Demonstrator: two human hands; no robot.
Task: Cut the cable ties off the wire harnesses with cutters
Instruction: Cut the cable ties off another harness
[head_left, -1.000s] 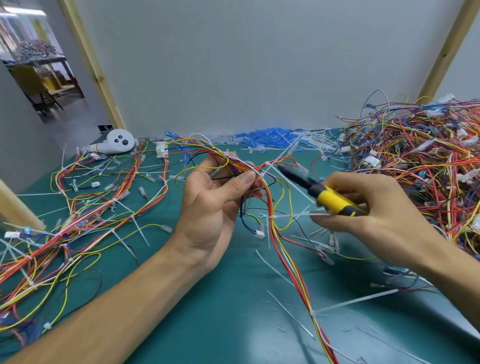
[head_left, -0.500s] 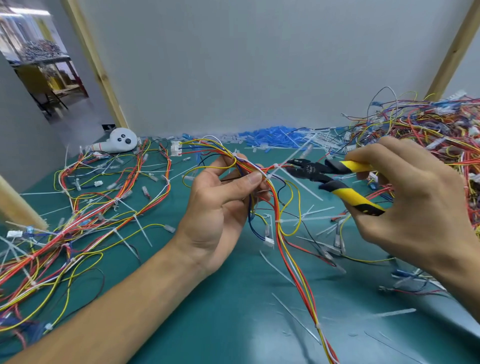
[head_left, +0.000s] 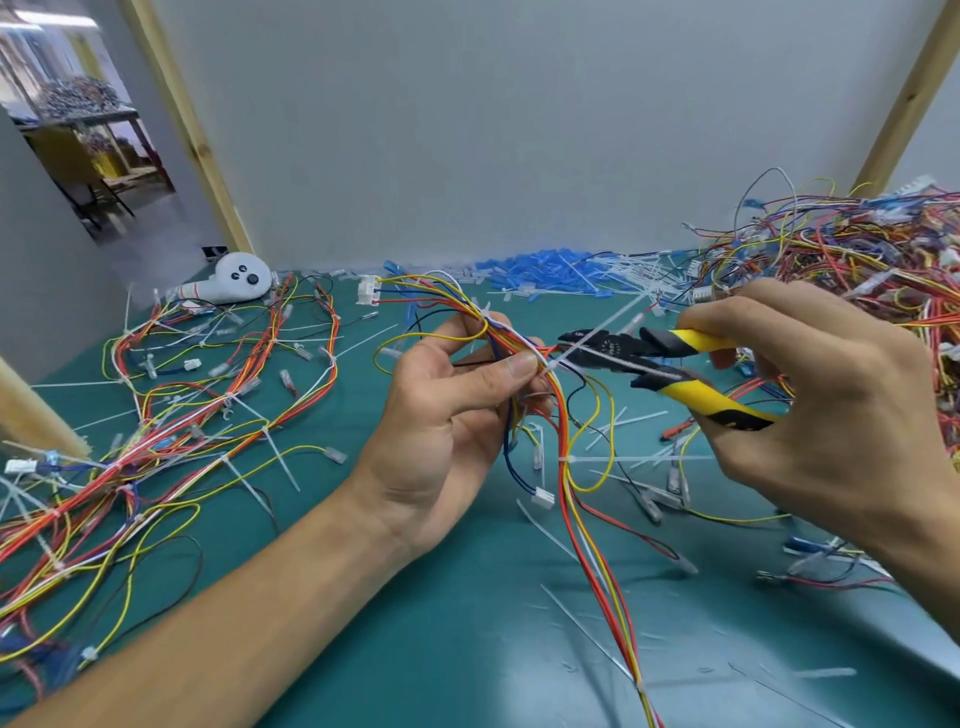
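Cutters (head_left: 649, 358) nose shifted toward 9 o'clock since half second ago, now just beside cable tie (head_left: 551, 367). Green surface (head_left: 415, 649) carries big harness heap (head_left: 857, 260) at 2 o'clock, looser harnesses (head_left: 208, 405) at 9 o'clock. Right hand (head_left: 831, 415), 3 o'clock: fingers curled round yellow-black handles, handles spread. Left hand (head_left: 447, 426), centre: thumb and fingers pinch wire harness (head_left: 587, 519), wires trailing toward 5 o'clock. Tie sits at thumb tip, tail pointing 2 o'clock.
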